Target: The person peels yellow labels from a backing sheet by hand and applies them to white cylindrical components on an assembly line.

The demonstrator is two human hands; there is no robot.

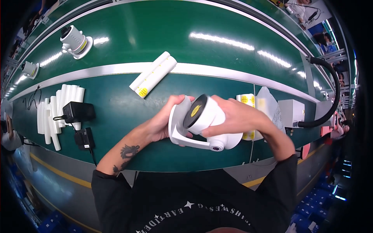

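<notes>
Above the near edge of the green table I hold a white pan-tilt camera (213, 116) in both hands, tilted. Its round head has a black front with a yellow oval sticker (197, 110). A small dark lens (216, 148) shows on the white curved bracket (190, 142). My left hand (161, 118) is closed round the bracket's left side, some fingers hidden behind it. My right hand (237, 116) grips the head from the right, thumb along its underside.
White rolls (72, 95), a black adapter box (79, 112) and a second black adapter (84, 138) lie left. A white sleeve with yellow labels (153, 75) lies ahead. Rightward are labelled rolls (246, 100), a plastic bag (267, 103), a white box (292, 112) and a black hose (337, 89). Similar cameras (77, 42) stand far left.
</notes>
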